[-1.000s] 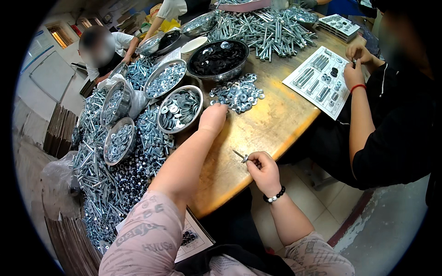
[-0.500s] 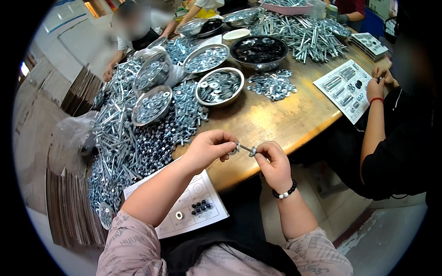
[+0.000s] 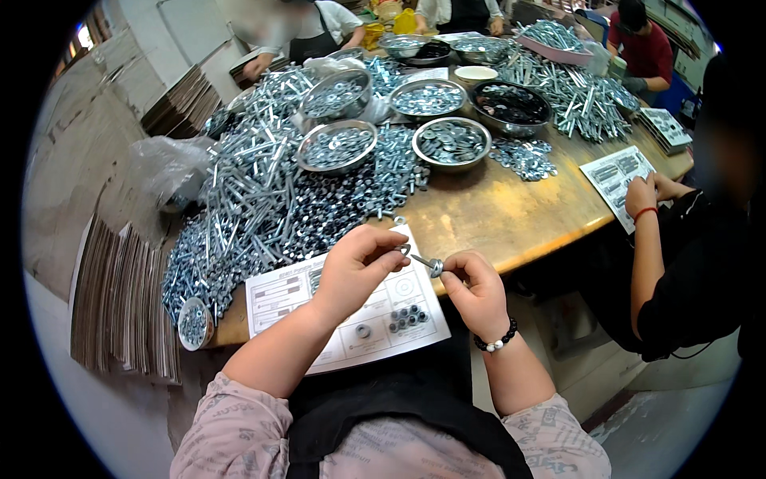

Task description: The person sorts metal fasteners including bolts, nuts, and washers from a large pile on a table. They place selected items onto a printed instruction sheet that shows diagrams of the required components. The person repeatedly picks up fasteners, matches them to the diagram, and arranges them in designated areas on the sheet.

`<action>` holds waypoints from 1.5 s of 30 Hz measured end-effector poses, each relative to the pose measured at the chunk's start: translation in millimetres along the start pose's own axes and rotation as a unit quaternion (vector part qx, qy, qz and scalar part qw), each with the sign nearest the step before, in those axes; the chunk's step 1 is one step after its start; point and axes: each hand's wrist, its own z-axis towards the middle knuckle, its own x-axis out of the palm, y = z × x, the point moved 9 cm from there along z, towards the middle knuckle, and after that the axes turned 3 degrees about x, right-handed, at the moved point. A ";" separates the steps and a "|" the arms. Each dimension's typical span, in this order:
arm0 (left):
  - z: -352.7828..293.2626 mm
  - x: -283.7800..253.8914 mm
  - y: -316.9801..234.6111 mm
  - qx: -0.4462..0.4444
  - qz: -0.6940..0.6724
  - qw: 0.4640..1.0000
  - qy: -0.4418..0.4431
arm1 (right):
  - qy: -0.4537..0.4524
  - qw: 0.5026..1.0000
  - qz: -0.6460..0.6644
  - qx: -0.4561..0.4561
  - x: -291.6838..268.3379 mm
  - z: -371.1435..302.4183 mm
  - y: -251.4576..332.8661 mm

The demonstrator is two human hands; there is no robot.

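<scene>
My left hand [image 3: 355, 267] and my right hand [image 3: 475, 287] meet over the table's near edge and pinch a small silver bolt [image 3: 421, 260] between them. The left fingers hold the bolt's left end; the right fingers grip a washer or nut at its right end. Below the hands lies a printed white sheet [image 3: 343, 307] with a few small dark nuts [image 3: 405, 317] and one washer resting on it. My right wrist wears a black and white bead bracelet.
A big heap of silver bolts and nuts [image 3: 263, 199] covers the wooden table [image 3: 511, 211], with several metal bowls [image 3: 452, 142] of washers behind it. Stacked cardboard [image 3: 120, 303] stands left. A person in black [image 3: 686, 263] sits right; others work at the far side.
My left hand came back from the washers near the bowls to my right hand. Both hands now hold the bolt together, close to my body. The view has tilted down.
</scene>
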 end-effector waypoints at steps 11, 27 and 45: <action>-104.5 -104.5 -29.8 0.200 0.258 0.942 -0.081 | 0.118 0.987 -0.057 -0.092 119.3 -15.7 53.1; -221.1 -175.1 66.6 0.025 0.434 0.896 -0.091 | 0.342 0.905 -0.224 -0.118 271.6 -81.6 -17.0; -212.4 -172.4 95.0 0.028 0.464 0.885 -0.022 | 0.372 0.861 -0.302 -0.173 284.1 -84.4 -7.5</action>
